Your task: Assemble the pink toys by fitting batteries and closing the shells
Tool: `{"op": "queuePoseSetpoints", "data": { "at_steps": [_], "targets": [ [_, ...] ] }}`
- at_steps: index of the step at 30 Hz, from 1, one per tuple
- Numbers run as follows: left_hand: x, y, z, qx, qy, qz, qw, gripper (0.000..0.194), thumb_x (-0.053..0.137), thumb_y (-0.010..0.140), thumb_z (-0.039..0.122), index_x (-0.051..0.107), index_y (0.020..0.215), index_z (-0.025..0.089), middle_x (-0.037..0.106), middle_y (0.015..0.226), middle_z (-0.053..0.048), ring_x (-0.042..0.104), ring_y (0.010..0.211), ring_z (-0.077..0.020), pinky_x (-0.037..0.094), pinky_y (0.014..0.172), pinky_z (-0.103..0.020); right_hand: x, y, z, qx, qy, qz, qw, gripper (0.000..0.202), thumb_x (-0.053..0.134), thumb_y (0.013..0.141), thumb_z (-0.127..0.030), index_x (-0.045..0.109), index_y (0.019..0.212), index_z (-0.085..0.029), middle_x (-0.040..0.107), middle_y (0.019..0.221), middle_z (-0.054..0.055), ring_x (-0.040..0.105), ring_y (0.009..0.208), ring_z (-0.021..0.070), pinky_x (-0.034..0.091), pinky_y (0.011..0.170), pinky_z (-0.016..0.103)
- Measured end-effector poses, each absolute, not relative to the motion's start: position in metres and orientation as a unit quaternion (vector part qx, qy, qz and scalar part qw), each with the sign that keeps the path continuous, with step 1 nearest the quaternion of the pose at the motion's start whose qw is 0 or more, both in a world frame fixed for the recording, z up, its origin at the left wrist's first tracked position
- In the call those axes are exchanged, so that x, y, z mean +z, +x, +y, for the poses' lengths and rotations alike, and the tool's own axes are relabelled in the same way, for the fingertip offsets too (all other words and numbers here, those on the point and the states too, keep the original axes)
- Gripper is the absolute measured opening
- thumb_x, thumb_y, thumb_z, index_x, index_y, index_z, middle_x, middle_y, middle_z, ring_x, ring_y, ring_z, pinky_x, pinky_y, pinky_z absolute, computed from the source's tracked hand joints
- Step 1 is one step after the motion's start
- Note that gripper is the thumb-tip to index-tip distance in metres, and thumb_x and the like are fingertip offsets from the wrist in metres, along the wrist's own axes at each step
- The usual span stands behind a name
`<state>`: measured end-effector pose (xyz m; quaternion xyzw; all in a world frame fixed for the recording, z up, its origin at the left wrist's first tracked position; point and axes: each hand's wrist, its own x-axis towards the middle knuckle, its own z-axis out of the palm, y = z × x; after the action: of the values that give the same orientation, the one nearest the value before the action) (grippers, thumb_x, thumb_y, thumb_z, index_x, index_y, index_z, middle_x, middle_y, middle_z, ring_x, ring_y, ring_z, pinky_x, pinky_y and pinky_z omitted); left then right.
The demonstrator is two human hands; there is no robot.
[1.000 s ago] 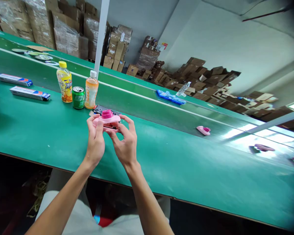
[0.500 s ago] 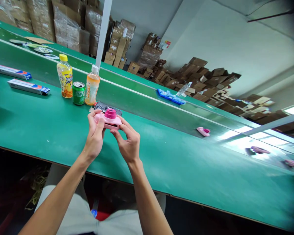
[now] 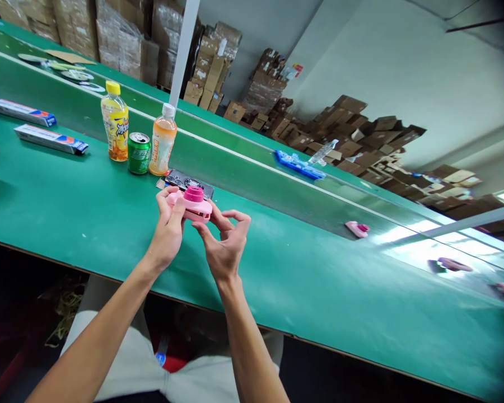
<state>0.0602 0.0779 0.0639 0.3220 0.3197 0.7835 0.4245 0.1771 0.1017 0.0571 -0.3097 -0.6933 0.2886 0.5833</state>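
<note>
A pink toy camera [image 3: 198,209] with a darker pink lens is held above the green table, lens side up. An open seam with something dark inside shows along its near right edge. My left hand [image 3: 168,235] grips the camera's left end, thumb on the front. At the right end, my right hand [image 3: 227,246] pinches the casing between thumb and fingertips, with another finger lifted off. Just beyond the camera lies a dark, flat, phone-like thing [image 3: 204,187] with round rings on it, partly hidden by the camera.
Behind on the left stand a yellow-capped bottle [image 3: 116,126], a green can [image 3: 139,154] and an orange drink bottle [image 3: 163,140]. Two long boxes [image 3: 50,140] lie farther left. On the conveyor belt [image 3: 252,168] are another pink camera [image 3: 357,229] and a blue tray [image 3: 298,165].
A finger of my right hand has lifted and spread away from the camera, while the thumb stays at its right end. The view has shifted slightly; both hands still hold the camera.
</note>
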Motion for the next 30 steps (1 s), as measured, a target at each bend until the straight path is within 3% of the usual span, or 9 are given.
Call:
{"op": "queuePoseSetpoints", "data": {
  "at_steps": [5, 9, 12, 18, 21, 24, 25, 27, 30],
  "targets": [
    [0.061, 0.052, 0.08, 0.773, 0.324, 0.308, 0.45, 0.032, 0.065, 0.098, 0.043, 0.045, 0.117, 0.027, 0.059, 0.111, -0.001, 0.062, 0.096, -0.0114, 0.051, 0.086, -0.022, 0.064, 0.177, 0.103, 0.382, -0.295, -0.692, 0.536, 0.034, 0.078, 0.088, -0.045, 0.065, 0.11, -0.023, 0.067, 0.138, 0.012, 0.07, 0.118, 0.0242, 0.061, 0.099, 0.039],
    [0.056, 0.048, 0.078, 0.758, 0.335, 0.325, 0.456, 0.033, 0.062, 0.098, 0.047, 0.044, 0.117, 0.027, 0.058, 0.107, 0.0, 0.06, 0.089, -0.012, 0.051, 0.081, -0.024, 0.072, 0.18, 0.103, 0.41, -0.311, -0.699, 0.497, 0.032, 0.084, 0.082, -0.041, 0.061, 0.097, -0.023, 0.071, 0.133, 0.01, 0.072, 0.115, 0.0244, 0.06, 0.101, 0.041],
    [0.047, 0.048, 0.068, 0.728, 0.354, 0.359, 0.465, 0.036, 0.061, 0.098, 0.05, 0.043, 0.119, 0.027, 0.056, 0.116, -0.002, 0.06, 0.099, -0.0138, 0.049, 0.089, -0.026, 0.074, 0.185, 0.097, 0.423, -0.335, -0.699, 0.469, 0.031, 0.084, 0.08, -0.039, 0.061, 0.093, -0.023, 0.076, 0.121, 0.007, 0.075, 0.107, 0.0238, 0.061, 0.098, 0.04],
    [0.026, 0.063, 0.026, 0.624, 0.409, 0.474, 0.468, 0.04, 0.047, 0.102, 0.057, 0.039, 0.13, 0.029, 0.05, 0.136, -0.008, 0.053, 0.127, -0.0213, 0.043, 0.108, -0.036, 0.062, 0.212, 0.063, 0.484, -0.381, -0.677, 0.404, 0.03, 0.08, 0.083, -0.034, 0.066, 0.108, -0.023, 0.077, 0.107, 0.003, 0.074, 0.101, 0.0212, 0.06, 0.093, 0.034],
    [0.02, 0.071, 0.016, 0.576, 0.435, 0.495, 0.483, 0.046, 0.044, 0.102, 0.059, 0.036, 0.138, 0.032, 0.04, 0.152, -0.009, 0.042, 0.143, -0.0239, 0.037, 0.116, -0.041, 0.06, 0.231, 0.063, 0.511, -0.402, -0.669, 0.36, 0.028, 0.08, 0.082, -0.037, 0.065, 0.1, -0.023, 0.078, 0.099, 0.003, 0.074, 0.094, 0.0207, 0.059, 0.088, 0.033],
    [0.02, 0.074, 0.02, 0.567, 0.424, 0.501, 0.497, 0.053, 0.047, 0.101, 0.062, 0.033, 0.144, 0.034, 0.034, 0.159, -0.008, 0.039, 0.144, -0.025, 0.036, 0.116, -0.043, 0.064, 0.255, 0.102, 0.425, -0.453, -0.698, 0.356, 0.035, 0.08, 0.078, -0.049, 0.067, 0.095, -0.021, 0.079, 0.09, 0.004, 0.074, 0.084, 0.0213, 0.058, 0.078, 0.032],
    [0.022, 0.073, 0.022, 0.574, 0.415, 0.5, 0.498, 0.05, 0.047, 0.1, 0.063, 0.041, 0.138, 0.033, 0.042, 0.152, -0.008, 0.046, 0.136, -0.0249, 0.04, 0.111, -0.042, 0.066, 0.263, 0.123, 0.373, -0.478, -0.705, 0.367, 0.038, 0.079, 0.077, -0.052, 0.067, 0.094, -0.02, 0.078, 0.086, 0.004, 0.073, 0.081, 0.0213, 0.057, 0.075, 0.032],
    [0.027, 0.069, 0.026, 0.595, 0.404, 0.48, 0.502, 0.041, 0.05, 0.097, 0.066, 0.059, 0.108, 0.027, 0.061, 0.117, -0.006, 0.059, 0.102, -0.0218, 0.049, 0.09, -0.037, 0.067, 0.28, 0.176, 0.275, -0.53, -0.696, 0.399, 0.041, 0.079, 0.076, -0.055, 0.067, 0.093, -0.019, 0.076, 0.08, 0.003, 0.071, 0.076, 0.0207, 0.055, 0.072, 0.032],
    [0.038, 0.059, 0.019, 0.617, 0.371, 0.415, 0.556, 0.053, 0.054, 0.09, 0.071, 0.056, 0.066, 0.024, 0.047, 0.064, -0.001, 0.043, 0.059, -0.0168, 0.042, 0.058, -0.033, 0.061, 0.3, 0.256, 0.187, -0.595, -0.652, 0.43, 0.035, 0.077, 0.084, -0.049, 0.066, 0.093, -0.016, 0.072, 0.08, 0.002, 0.067, 0.075, 0.0184, 0.055, 0.075, 0.033]
  ]
}}
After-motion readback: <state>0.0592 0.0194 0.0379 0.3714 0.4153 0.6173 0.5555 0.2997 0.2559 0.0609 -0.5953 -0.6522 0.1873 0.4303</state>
